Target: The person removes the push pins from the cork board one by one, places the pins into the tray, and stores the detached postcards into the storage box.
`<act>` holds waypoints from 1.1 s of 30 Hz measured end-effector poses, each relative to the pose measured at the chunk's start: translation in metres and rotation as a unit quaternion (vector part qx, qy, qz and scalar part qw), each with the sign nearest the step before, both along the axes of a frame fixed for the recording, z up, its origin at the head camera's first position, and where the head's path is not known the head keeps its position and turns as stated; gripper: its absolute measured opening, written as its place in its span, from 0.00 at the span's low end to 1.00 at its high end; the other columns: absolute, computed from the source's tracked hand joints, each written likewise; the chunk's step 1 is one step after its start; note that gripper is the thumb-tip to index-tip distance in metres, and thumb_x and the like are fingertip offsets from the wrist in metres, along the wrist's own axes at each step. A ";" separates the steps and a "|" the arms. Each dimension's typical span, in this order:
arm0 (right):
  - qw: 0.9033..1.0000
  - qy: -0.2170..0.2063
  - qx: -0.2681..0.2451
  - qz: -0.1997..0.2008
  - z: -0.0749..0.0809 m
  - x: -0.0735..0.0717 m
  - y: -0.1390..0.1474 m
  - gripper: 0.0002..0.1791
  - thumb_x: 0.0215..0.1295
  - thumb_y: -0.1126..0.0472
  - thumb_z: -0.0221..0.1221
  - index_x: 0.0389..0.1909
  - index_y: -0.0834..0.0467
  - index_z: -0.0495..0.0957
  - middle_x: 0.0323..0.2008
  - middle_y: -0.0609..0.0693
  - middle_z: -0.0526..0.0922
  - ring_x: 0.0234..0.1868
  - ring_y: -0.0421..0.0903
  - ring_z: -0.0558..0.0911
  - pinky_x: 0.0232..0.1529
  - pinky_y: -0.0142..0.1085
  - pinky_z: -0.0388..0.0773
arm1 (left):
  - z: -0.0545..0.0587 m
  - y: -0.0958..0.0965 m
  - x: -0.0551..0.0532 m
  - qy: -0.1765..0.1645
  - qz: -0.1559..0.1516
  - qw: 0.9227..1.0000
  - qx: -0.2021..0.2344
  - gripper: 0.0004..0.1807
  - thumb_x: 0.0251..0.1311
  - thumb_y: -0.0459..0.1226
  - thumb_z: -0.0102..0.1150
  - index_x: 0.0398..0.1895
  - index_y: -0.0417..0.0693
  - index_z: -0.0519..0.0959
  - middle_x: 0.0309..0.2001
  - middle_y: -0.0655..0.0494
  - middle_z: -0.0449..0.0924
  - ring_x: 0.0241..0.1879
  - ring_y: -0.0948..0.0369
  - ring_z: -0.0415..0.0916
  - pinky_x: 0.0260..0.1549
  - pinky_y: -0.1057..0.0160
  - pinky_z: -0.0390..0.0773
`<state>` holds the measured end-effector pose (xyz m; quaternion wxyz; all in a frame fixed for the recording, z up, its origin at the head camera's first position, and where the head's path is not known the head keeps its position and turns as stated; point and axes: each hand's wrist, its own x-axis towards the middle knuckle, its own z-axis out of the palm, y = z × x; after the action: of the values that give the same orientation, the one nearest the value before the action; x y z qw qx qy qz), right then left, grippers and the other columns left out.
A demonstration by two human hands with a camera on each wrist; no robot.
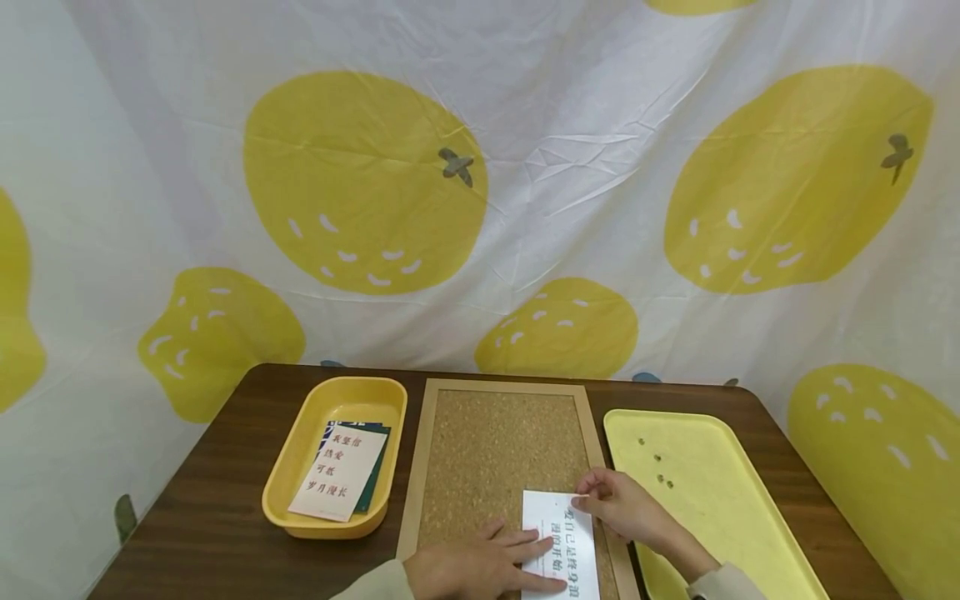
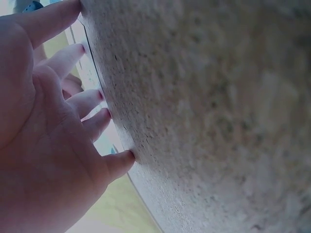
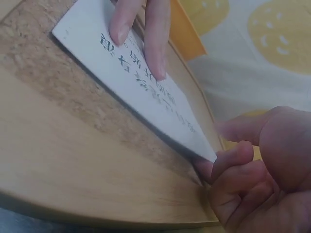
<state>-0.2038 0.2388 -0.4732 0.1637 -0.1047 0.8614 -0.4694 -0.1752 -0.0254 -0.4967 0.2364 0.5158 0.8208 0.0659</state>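
A white card (image 1: 558, 542) printed with dark characters lies lengthwise on the cork board (image 1: 502, 446), along its right side. My left hand (image 1: 480, 567) rests with spread fingers across the card, pressing its left part. In the left wrist view the fingertips (image 2: 127, 158) reach down to the cork and the card. At the card's upper right corner, my right hand (image 1: 618, 504) has its thumb and curled fingers around the corner. The right wrist view shows the corner of the card (image 3: 146, 107) at those fingers; anything small between them is hidden.
Left of the board stands a yellow basin (image 1: 273, 492) holding a pale card with red characters (image 1: 330, 479) over other cards. To the right, a yellow tray (image 1: 720, 492) bears several small brass-coloured pieces (image 1: 661, 479). A lemon-patterned curtain (image 1: 525, 208) hangs behind the brown table (image 1: 202, 500).
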 end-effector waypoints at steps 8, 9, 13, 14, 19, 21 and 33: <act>0.998 -0.009 -0.056 0.021 -0.010 0.002 0.005 0.17 0.66 0.59 0.63 0.50 0.62 0.72 0.21 0.48 0.74 0.13 0.38 0.64 0.12 0.26 0.60 | -0.012 0.001 -0.006 0.003 -0.006 1.000 0.004 0.34 0.69 0.56 0.47 0.74 0.88 0.47 0.79 0.74 0.35 0.77 0.70 0.31 0.76 0.50 0.45; 0.998 -0.011 -0.061 0.027 -0.012 0.002 0.006 0.16 0.65 0.60 0.64 0.50 0.62 0.73 0.21 0.48 0.73 0.13 0.37 0.64 0.12 0.26 0.60 | -0.003 0.001 -0.002 0.001 -0.003 1.000 0.001 0.34 0.69 0.55 0.48 0.75 0.86 0.49 0.79 0.72 0.37 0.78 0.69 0.33 0.76 0.50 0.45; 0.996 -0.012 -0.069 0.054 -0.016 0.005 0.010 0.13 0.64 0.61 0.65 0.47 0.60 0.78 0.20 0.47 0.73 0.12 0.36 0.65 0.12 0.26 0.62 | 0.016 -0.001 0.005 -0.009 0.004 1.000 -0.003 0.34 0.69 0.53 0.50 0.76 0.82 0.52 0.79 0.70 0.40 0.78 0.68 0.35 0.76 0.52 0.46; 0.996 -0.014 -0.069 0.059 -0.016 0.005 0.010 0.12 0.63 0.61 0.65 0.46 0.60 0.79 0.20 0.47 0.72 0.13 0.36 0.66 0.12 0.26 0.62 | 0.015 -0.001 0.005 -0.011 0.004 1.000 -0.002 0.34 0.69 0.53 0.50 0.76 0.82 0.52 0.79 0.70 0.40 0.78 0.68 0.35 0.76 0.51 0.46; 0.995 -0.016 -0.063 0.081 -0.016 0.007 0.011 0.11 0.61 0.61 0.66 0.43 0.61 0.82 0.20 0.45 0.70 0.14 0.36 0.65 0.13 0.26 0.63 | 0.014 0.000 0.004 -0.006 0.001 1.000 -0.006 0.34 0.69 0.53 0.50 0.76 0.81 0.53 0.79 0.70 0.41 0.78 0.67 0.36 0.76 0.51 0.46; 0.994 -0.015 -0.063 0.084 -0.016 0.007 0.011 0.11 0.61 0.61 0.66 0.43 0.61 0.82 0.21 0.45 0.70 0.14 0.36 0.65 0.13 0.26 0.63 | 0.013 0.000 0.003 -0.008 0.002 1.000 -0.007 0.33 0.70 0.53 0.50 0.76 0.82 0.53 0.79 0.70 0.41 0.78 0.68 0.37 0.76 0.52 0.46; 0.996 -0.005 -0.053 0.074 -0.019 0.006 0.009 0.10 0.61 0.61 0.66 0.42 0.59 0.82 0.20 0.46 0.70 0.13 0.36 0.64 0.13 0.26 0.63 | 0.018 0.000 0.006 -0.001 -0.002 1.000 0.001 0.33 0.72 0.47 0.51 0.76 0.77 0.55 0.80 0.65 0.44 0.78 0.64 0.40 0.75 0.50 0.49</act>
<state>-0.1974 0.2482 -0.4923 0.1967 -0.1737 0.8245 -0.5014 -0.1696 -0.0250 -0.4783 0.2373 0.5177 0.8193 0.0667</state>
